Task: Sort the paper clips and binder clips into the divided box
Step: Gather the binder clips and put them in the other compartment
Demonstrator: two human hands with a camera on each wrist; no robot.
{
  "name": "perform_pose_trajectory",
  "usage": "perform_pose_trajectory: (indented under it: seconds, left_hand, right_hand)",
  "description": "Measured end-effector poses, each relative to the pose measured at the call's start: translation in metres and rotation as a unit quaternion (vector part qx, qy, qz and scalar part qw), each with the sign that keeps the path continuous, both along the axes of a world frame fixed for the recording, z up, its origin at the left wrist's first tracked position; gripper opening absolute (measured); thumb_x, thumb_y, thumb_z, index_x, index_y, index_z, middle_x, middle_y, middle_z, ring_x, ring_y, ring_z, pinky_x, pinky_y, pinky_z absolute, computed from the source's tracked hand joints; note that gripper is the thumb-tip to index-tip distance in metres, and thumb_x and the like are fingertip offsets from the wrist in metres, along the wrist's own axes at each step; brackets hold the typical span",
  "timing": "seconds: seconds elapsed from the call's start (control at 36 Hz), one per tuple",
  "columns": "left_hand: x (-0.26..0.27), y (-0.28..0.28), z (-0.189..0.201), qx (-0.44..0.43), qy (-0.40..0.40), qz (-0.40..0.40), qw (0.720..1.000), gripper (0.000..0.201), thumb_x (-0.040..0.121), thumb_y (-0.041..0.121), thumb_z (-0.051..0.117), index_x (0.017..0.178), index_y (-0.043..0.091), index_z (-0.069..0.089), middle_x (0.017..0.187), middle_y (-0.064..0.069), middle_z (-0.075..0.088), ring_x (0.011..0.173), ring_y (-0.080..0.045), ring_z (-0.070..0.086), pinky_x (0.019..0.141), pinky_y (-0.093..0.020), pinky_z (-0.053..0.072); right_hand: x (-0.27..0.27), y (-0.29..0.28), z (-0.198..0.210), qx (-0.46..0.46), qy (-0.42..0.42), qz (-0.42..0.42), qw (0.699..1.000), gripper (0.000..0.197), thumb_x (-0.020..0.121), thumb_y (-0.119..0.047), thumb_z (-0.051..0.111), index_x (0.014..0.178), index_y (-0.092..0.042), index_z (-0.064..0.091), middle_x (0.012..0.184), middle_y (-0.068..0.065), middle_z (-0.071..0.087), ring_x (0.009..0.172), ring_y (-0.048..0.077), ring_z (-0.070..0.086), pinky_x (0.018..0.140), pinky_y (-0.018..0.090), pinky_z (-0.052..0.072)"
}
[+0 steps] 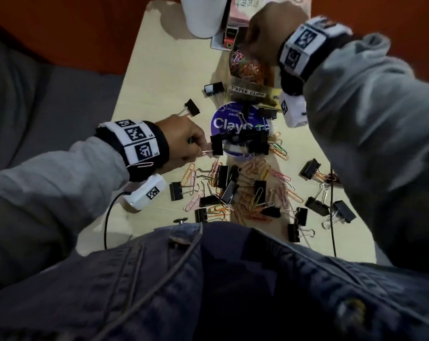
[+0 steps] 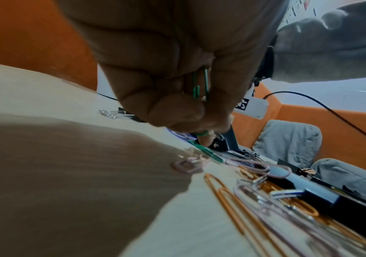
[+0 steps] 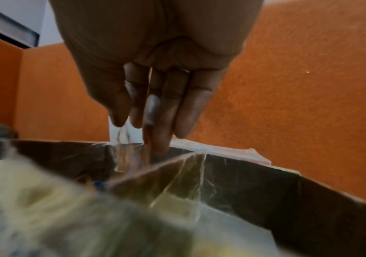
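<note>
Office-like desk corner, pale wooden table (image 1: 144,77), orange walls (image 3: 298,78), scattered stationery

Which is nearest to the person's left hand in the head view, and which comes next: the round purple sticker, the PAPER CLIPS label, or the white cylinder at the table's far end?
From the left hand:
1. Round purple sticker, on the table just right of the hand.
2. PAPER CLIPS label, on the box's front wall, farther away.
3. White cylinder, at the table's far end.
</note>
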State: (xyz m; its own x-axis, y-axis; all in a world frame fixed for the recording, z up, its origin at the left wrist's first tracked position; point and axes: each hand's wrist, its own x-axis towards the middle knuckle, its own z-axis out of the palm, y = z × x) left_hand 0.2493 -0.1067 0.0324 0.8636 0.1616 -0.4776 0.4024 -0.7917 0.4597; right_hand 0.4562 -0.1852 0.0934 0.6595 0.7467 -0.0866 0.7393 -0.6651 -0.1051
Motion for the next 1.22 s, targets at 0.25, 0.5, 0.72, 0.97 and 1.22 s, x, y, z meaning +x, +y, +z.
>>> perform_pose_trajectory:
  seconds: [0.25,0.5,0.72,0.97,1.22]
  left_hand:
    - [0.015,-0.002,-0.003,0.022,-0.017,0.016,0.999,0.019,0.089,0.032,0.061,0.104,0.022,0.068,0.092,-0.004,0.07,0.076,-0.014,0.054,0.063,-0.023,0.035]
    - [0.04,0.004,0.026,0.125,0.024,-0.056,0.99,0.04,0.087,0.043,0.061,0.121,0.022,0.057,0.094,-0.004,0.07,0.084,-0.022,0.058,0.077,-0.03,0.044]
    - [0.108,-0.009,0.06,0.087,-0.215,0.027,0.972,0.035,0.088,0.021,0.062,0.122,0.014,0.057,0.11,-0.011,0.064,0.087,-0.02,0.054,0.072,-0.029,0.04]
    - [0.153,-0.013,0.028,0.218,-0.149,-0.061,0.963,0.053,0.085,0.018,0.062,0.135,0.016,0.045,0.133,-0.016,0.047,0.119,-0.036,0.047,0.094,-0.046,0.041]
    - [0.099,-0.06,0.018,0.19,-0.068,-0.348,0.916,0.041,0.085,0.035,0.061,0.124,0.026,0.057,0.118,-0.009,0.048,0.112,-0.029,0.047,0.087,-0.041,0.045]
  right_hand:
    - [-0.017,-0.071,0.003,0.037,-0.009,0.005,0.999,0.025,0.087,-0.028,0.053,0.097,-0.016,0.072,0.097,0.015,0.071,0.089,0.037,0.064,0.079,0.041,0.052]
    - [-0.046,-0.152,-0.053,-0.18,0.067,0.049,0.98,0.053,0.089,-0.034,0.057,0.138,-0.017,0.046,0.145,0.005,0.039,0.115,0.032,0.057,0.09,0.041,0.05]
    - [-0.052,-0.151,-0.066,-0.146,0.09,0.055,0.984,0.05,0.086,-0.033,0.062,0.134,-0.026,0.051,0.136,0.002,0.044,0.11,0.03,0.057,0.084,0.038,0.048]
    - [-0.047,-0.156,-0.069,-0.131,0.059,0.021,0.989,0.034,0.093,-0.044,0.052,0.118,-0.025,0.065,0.111,0.006,0.056,0.099,0.031,0.06,0.07,0.03,0.041]
    - [-0.028,-0.116,-0.073,-0.23,-0.031,0.013,0.972,0.028,0.092,-0.034,0.054,0.106,-0.013,0.066,0.105,0.013,0.067,0.096,0.034,0.064,0.068,0.032,0.038]
